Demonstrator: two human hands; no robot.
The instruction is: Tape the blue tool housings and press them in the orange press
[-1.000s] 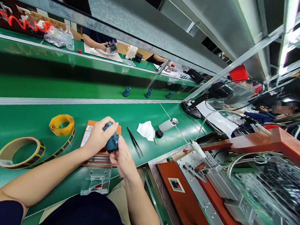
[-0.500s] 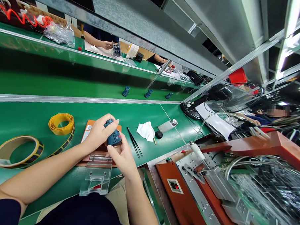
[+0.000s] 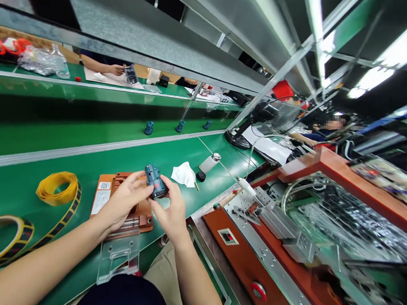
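Observation:
Between my two hands is a dark blue power-tool battery, its narrow end pointing away from me and a red mark on its side. My left hand touches it from the left with thumb and fingers. My right hand grips its right side and lower end. Below my left hand lies a brown fixture with a white label and a code, partly covered by the hand. A clear plastic flap extends from the fixture toward my body.
Yellow label rolls lie at left, a strip trailing from them. A white cloth, a dispenser bottle and a black cap sit beyond my right hand. Several similar batteries stand along the back. A brown-framed machine occupies the right.
My view has turned right. My left hand has shifted from over the battery to its left side, leaving the top exposed. The black tweezers are now out of sight.

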